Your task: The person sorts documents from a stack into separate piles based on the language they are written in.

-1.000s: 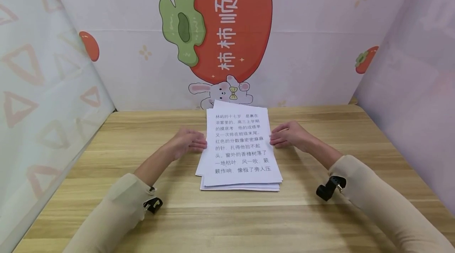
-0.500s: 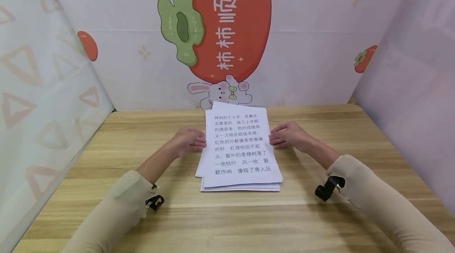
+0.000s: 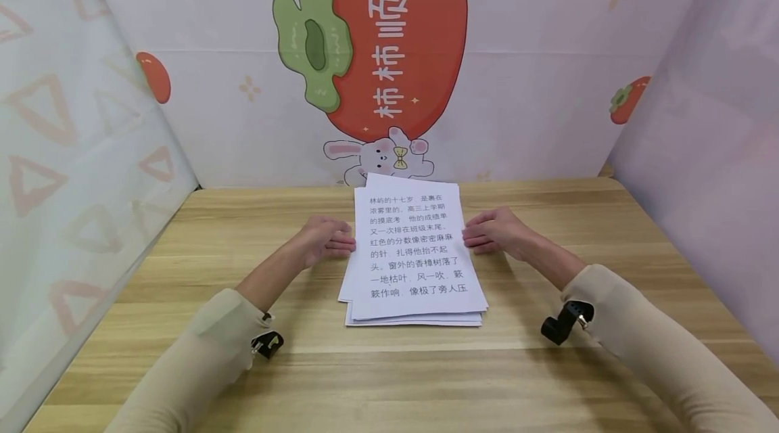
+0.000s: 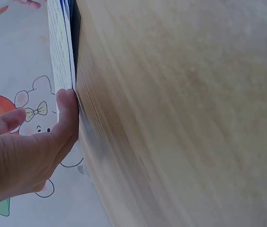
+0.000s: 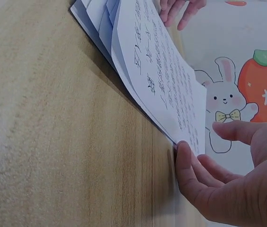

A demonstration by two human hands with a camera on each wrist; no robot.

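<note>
A stack of printed paper sheets lies on the wooden table, its layers unevenly aligned so that corners stick out at the top, left and bottom. The top sheet carries lines of Chinese text. At the stack's left edge my left hand touches the paper with its fingertips; the left wrist view shows its fingers against the side of the sheets. My right hand mirrors it at the right edge. In the right wrist view its fingertips meet the paper edge, with the thumb held apart.
The wooden table runs up to a back wall printed with a large persimmon and a white rabbit. Patterned side walls stand left and right. Black wrist mounts hang at both sleeves.
</note>
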